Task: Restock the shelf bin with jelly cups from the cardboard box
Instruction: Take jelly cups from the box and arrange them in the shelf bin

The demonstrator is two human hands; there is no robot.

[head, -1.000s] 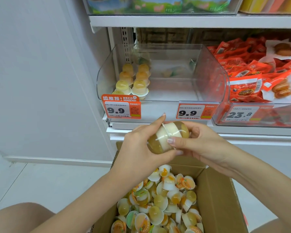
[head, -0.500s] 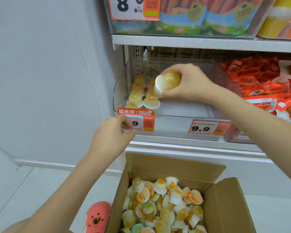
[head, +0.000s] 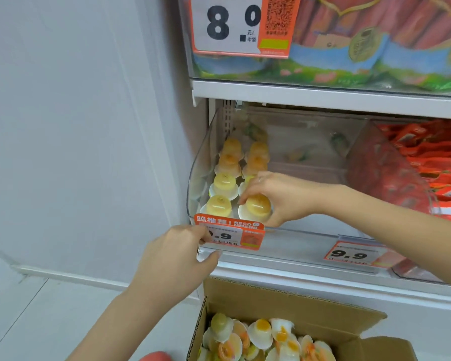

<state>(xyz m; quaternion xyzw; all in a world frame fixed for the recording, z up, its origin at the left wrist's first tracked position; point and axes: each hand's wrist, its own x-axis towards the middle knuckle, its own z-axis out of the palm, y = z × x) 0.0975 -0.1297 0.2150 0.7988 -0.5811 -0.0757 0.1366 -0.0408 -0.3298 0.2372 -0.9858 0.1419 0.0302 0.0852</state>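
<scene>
While the right hand (head: 279, 198) curls its grip around a domed yellow jelly cup (head: 257, 208) at the front of the clear plastic bin (head: 391, 162), the left hand (head: 179, 254) seems to pinch the orange price tag (head: 231, 234), its fingertips partly hidden. Glossy cups (head: 225, 178) stand in two rows behind. Below, the brown cardboard box (head: 292, 300), cut off by the frame, holds loose cups (head: 261, 333).

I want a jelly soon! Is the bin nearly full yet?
Not yet. Two short rows of jelly cups stand at the shelf bin's left side. The right hand is setting down another cup. Most of the bin is bare, and the cardboard box holds plenty.
</scene>
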